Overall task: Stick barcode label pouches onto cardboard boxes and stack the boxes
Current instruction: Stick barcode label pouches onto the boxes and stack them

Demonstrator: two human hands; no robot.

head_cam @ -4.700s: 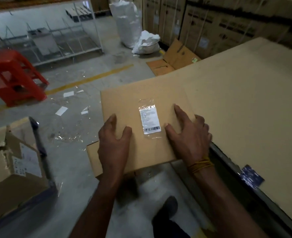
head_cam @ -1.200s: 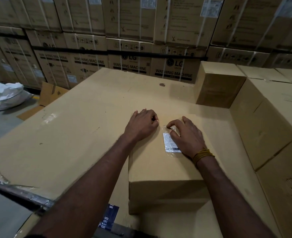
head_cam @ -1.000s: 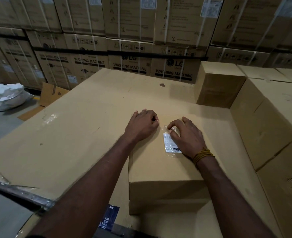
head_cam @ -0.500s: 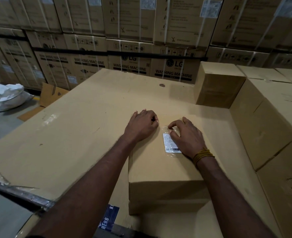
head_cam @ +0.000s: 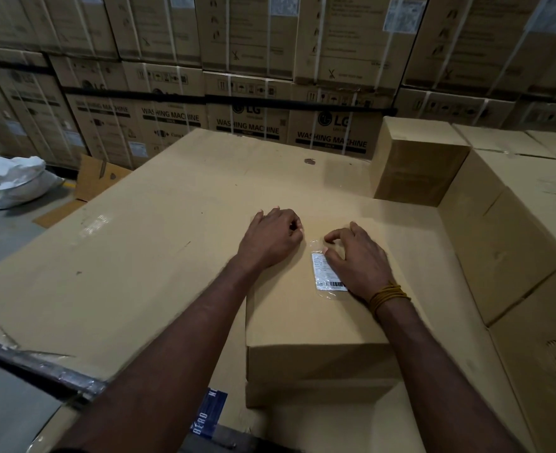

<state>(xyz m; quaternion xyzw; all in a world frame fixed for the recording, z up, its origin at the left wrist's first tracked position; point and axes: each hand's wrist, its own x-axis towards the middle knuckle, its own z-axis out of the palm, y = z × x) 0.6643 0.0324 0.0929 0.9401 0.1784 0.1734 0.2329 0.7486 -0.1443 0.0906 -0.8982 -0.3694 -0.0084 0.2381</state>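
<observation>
Left hand: my left hand (head_cam: 271, 238) rested on the far left part of the box top, fingers curled under, holding nothing.
Right hand: my right hand (head_cam: 356, 258) lay on the box top, fingers bent, with thumb and forefinger at the upper edge of the pouch; I cannot tell whether they pinched it.
Pouch: the clear label pouch (head_cam: 327, 269) lay flat on the box top, barcode toward me, just beside my right palm.
Box: the cardboard box (head_cam: 316, 325) sat on a large flat cardboard sheet (head_cam: 133, 243).
Nearby: more plain boxes (head_cam: 512, 230) stood stacked to the right.
Behind: washing machine cartons (head_cam: 250, 93) formed a wall.
</observation>
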